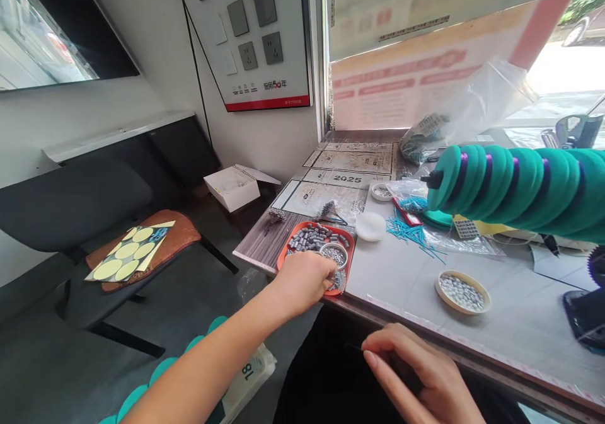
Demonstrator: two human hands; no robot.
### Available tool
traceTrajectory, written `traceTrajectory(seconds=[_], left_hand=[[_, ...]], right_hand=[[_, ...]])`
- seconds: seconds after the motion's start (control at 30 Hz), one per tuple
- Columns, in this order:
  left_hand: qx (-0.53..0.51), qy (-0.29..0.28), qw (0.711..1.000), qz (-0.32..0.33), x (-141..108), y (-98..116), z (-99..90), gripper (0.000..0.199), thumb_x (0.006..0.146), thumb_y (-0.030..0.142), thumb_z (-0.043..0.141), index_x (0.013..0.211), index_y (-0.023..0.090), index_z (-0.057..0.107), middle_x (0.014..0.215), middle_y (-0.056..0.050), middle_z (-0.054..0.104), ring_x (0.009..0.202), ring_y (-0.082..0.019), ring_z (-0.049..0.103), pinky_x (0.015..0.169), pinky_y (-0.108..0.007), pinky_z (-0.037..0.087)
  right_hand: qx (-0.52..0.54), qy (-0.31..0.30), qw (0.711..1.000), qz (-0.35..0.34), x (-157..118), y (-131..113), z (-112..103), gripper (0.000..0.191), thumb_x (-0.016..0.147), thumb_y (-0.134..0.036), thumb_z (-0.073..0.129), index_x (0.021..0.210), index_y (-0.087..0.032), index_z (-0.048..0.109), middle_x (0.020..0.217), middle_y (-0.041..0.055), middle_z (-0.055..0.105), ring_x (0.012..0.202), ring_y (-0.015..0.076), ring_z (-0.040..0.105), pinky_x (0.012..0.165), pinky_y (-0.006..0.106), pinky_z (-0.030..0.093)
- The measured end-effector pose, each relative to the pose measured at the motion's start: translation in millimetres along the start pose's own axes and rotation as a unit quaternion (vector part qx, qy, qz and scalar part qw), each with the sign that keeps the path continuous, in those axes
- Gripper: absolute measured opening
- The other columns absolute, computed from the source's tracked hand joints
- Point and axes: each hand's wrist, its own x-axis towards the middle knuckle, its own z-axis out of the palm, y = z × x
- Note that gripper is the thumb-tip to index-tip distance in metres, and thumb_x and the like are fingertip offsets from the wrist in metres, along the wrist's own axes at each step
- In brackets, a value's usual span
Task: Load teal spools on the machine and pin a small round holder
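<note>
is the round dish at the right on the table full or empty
Filled: silvery bits cover the bottom of the dish.

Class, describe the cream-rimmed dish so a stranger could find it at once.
On the table, look below the row of green discs. There sits a shallow dish of small silvery pieces, its cream rim unlike those of the white dishes.

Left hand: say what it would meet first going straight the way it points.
The left hand would likely meet the small white dish in the orange tray, though depth is unclear.
</note>
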Motion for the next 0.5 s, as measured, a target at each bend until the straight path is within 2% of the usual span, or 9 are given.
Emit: traceTrajectory(seconds=[0.13, 0.23, 0.33, 0.37, 0.43, 0.5], left_hand=[[-0.034, 0.006, 0.999, 0.0, 0, -2, 1.7, 0.016, 0.07, 0.005, 0.055, 0.061, 0.019, 0.059, 0.065, -0.004, 0.063, 0.071, -0.024, 0.061, 0.06, -0.028, 0.037], [-0.083, 0.029, 0.996, 0.0, -9, -3, -1.1, 0.017, 0.072, 0.003, 0.051, 0.067, 0.018, 0.057, 0.067, -0.002, 0.061, 0.07, -0.02, 0.059, 0.061, -0.027, 0.038], [-0.224, 0.077, 0.972, -0.005, -32, 0, 0.2, 0.012, 0.084, 0.013, 0.047, 0.078, 0.018, 0.056, 0.074, -0.001, 0.06, 0.07, -0.015, 0.056, 0.066, -0.024, 0.042], [-0.334, 0.104, 0.937, -0.012, -42, 3, 4.0, 0.009, 0.085, 0.02, 0.049, 0.08, 0.017, 0.056, 0.077, -0.002, 0.06, 0.074, -0.016, 0.055, 0.069, -0.024, 0.042], [-0.523, 0.125, 0.842, -0.045, -61, 11, 17.2, 0.012, 0.082, 0.028, 0.057, 0.078, 0.017, 0.057, 0.079, -0.003, 0.058, 0.077, -0.015, 0.053, 0.069, -0.023, 0.042], [-0.648, 0.099, 0.75, -0.089, -76, 22, 35.1, 0.018, 0.079, 0.034, 0.062, 0.079, 0.017, 0.057, 0.084, -0.003, 0.058, 0.056, -0.008, 0.044, 0.049, -0.02, 0.034]], right_hand=[[0.006, 0.012, 1.0, 0.008, 1, -1, 1, 0.012, 0.09, -0.025, 0.049, 0.081, -0.021, 0.057, 0.068, -0.0016, 0.059, 0.059, 0.0113, 0.058, 0.054, 0.017, 0.047], [0.009, 0.028, 0.999, 0.022, 2, 0, 1, 0.014, 0.09, -0.026, 0.05, 0.079, -0.021, 0.057, 0.066, -0.0025, 0.059, 0.056, 0.0108, 0.057, 0.053, 0.017, 0.047], [0.012, 0.042, 0.998, 0.036, 1, 1, 2, 0.016, 0.09, -0.029, 0.05, 0.078, -0.021, 0.058, 0.063, -0.0026, 0.058, 0.053, 0.0109, 0.056, 0.05, 0.017, 0.045], [0.013, 0.043, 0.998, 0.037, 0, 1, 3, 0.016, 0.09, -0.029, 0.05, 0.078, -0.021, 0.058, 0.062, -0.0025, 0.058, 0.052, 0.0108, 0.055, 0.049, 0.017, 0.045], [0.011, 0.047, 0.998, 0.038, -3, 1, 7, 0.015, 0.089, -0.03, 0.052, 0.079, -0.022, 0.059, 0.061, -0.0028, 0.058, 0.05, 0.0102, 0.054, 0.047, 0.017, 0.044], [0.003, 0.056, 0.998, 0.039, -7, 1, 10, 0.015, 0.089, -0.032, 0.052, 0.08, -0.022, 0.06, 0.059, -0.0032, 0.057, 0.047, 0.0096, 0.052, 0.044, 0.017, 0.042]])
